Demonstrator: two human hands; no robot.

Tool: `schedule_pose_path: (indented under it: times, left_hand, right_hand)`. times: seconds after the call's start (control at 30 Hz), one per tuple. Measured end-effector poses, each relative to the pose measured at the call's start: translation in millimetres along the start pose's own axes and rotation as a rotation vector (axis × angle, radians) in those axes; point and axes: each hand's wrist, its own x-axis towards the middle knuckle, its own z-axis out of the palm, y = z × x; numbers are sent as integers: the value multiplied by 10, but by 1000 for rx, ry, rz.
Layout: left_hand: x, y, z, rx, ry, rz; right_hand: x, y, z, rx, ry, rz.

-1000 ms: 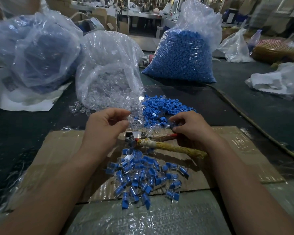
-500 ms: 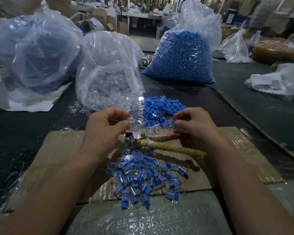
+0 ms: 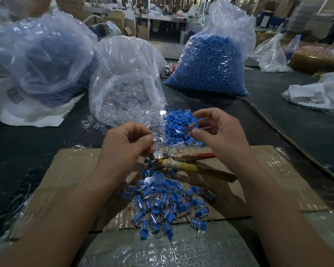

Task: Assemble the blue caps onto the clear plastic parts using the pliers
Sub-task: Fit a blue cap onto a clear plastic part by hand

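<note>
Blue caps (image 3: 176, 126), clear parts (image 3: 123, 105), pliers (image 3: 174, 160) with red and yellow handles, brown cardboard (image 3: 71, 170).

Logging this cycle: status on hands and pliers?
Left hand pinches a clear part. Right hand pinches a blue cap, not yet joined. Pliers lie on the cardboard, untouched. Nothing between the hands.

A cardboard sheet (image 3: 75, 170) lies on the desk (image 3: 27, 147). Near its front edge sits a heap of capped parts (image 3: 166, 205). Behind it the pliers (image 3: 174, 160) lie crosswise, handles rightward. Behind them is a pile of loose caps (image 3: 175, 124), with a bag of plastic parts (image 3: 127, 89) to its left and a bag of caps (image 3: 210, 64) behind-right. Above the pliers the left hand (image 3: 123, 147) pinches a plastic part (image 3: 154, 139), the right hand (image 3: 220, 132) a cap (image 3: 196, 125).
</note>
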Motion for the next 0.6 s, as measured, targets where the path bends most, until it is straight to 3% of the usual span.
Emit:
schedule_pose_path:
  times: [0.27, 0.6]
  left_hand:
    - [-11, 55, 17, -130, -51, -73]
    - [-56, 99, 49, -259, -132, -118]
  right_hand:
    - [-170, -132, 263, 120, -37, -184]
    - [-161, -118, 343, 47, -91, -239]
